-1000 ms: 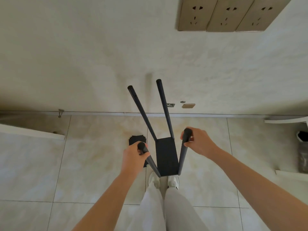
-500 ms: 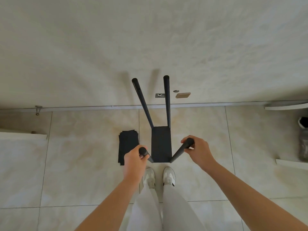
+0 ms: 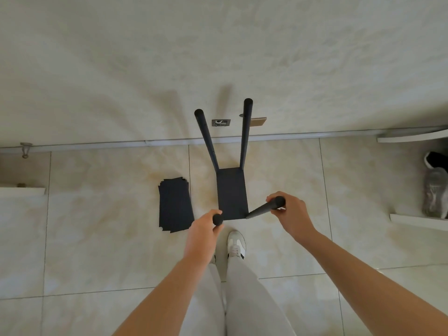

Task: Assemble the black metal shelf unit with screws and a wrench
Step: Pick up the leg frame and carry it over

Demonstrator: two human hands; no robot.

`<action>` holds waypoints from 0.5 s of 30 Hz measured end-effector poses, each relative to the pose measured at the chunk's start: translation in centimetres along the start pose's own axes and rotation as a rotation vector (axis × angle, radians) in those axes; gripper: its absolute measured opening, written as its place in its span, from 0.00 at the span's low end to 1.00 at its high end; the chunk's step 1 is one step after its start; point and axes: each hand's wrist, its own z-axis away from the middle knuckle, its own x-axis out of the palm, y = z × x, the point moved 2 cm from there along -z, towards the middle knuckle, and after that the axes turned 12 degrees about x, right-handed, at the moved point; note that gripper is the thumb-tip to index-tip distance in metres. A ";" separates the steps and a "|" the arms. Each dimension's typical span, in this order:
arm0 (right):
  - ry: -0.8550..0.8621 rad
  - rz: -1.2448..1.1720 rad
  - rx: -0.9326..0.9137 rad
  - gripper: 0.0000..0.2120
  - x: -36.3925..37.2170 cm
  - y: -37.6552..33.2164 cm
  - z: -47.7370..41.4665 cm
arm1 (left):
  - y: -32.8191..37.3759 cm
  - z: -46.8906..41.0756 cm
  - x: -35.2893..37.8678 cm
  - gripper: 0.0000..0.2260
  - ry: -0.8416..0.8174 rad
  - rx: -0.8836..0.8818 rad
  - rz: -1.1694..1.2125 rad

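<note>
Frame (image 3: 232, 192) now lowered onto the floor (image 3: 109, 238), left hand (image 3: 203, 235) and right hand (image 3: 291, 214) fingers still wrapped round its near posts; I judge the spare shelves (image 3: 175, 204) go on next.

This looks like a room in a home. The floor (image 3: 97, 251) is made of big shiny cream tiles with thin lines between them. The wall (image 3: 218, 57) is plain and cream too, with a white strip (image 3: 315, 135) running along its bottom. On the right are low white shelves (image 3: 412, 219) with shoes kept on them: a grey shoe (image 3: 434, 192) and a black and white shoe (image 3: 435, 158).
</note>
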 end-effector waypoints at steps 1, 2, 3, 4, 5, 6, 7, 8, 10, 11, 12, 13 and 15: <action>0.004 0.008 0.003 0.14 -0.2 0.6 -0.1 | 0.0 0.2 0.4 0.12 -0.038 0.004 -0.010; 0.003 0.020 0.006 0.14 -0.3 1.1 -0.2 | 0.0 0.3 0.8 0.12 -0.067 0.004 -0.016; -0.002 0.034 0.010 0.15 -0.3 1.6 -0.2 | 0.0 0.5 1.1 0.12 -0.086 0.003 -0.021; -0.009 0.047 0.012 0.15 -0.3 1.9 -0.2 | -0.1 0.7 1.4 0.11 -0.095 0.004 -0.027; -0.017 0.055 0.012 0.15 -0.3 2.2 -0.1 | -0.2 0.9 1.7 0.11 -0.097 0.001 -0.033; -0.028 0.059 0.009 0.15 -0.2 2.5 0.0 | -0.3 1.2 1.9 0.11 -0.095 -0.006 -0.037; -0.042 0.061 0.003 0.14 0.0 2.7 0.2 | -0.5 1.6 2.1 0.11 -0.093 -0.016 -0.041; -0.056 0.066 -0.005 0.14 0.1 2.9 0.5 | -0.7 1.9 2.4 0.12 -0.092 -0.027 -0.044; -0.077 0.081 -0.022 0.13 0.5 3.4 1.1 | -1.0 2.6 3.0 0.12 -0.088 -0.046 -0.047; -0.083 0.081 -0.025 0.11 0.6 3.7 1.4 | -1.2 2.9 3.3 0.12 -0.084 -0.054 -0.044; -0.087 0.075 -0.024 0.10 0.8 4.0 1.7 | -1.3 3.1 3.6 0.12 -0.079 -0.059 -0.040; -0.090 0.067 -0.018 0.09 0.9 4.3 1.9 | -1.4 3.2 3.9 0.12 -0.068 -0.057 -0.037; -0.095 0.057 -0.003 0.09 1.3 4.9 2.2 | -1.5 3.2 4.2 0.12 -0.034 -0.048 -0.029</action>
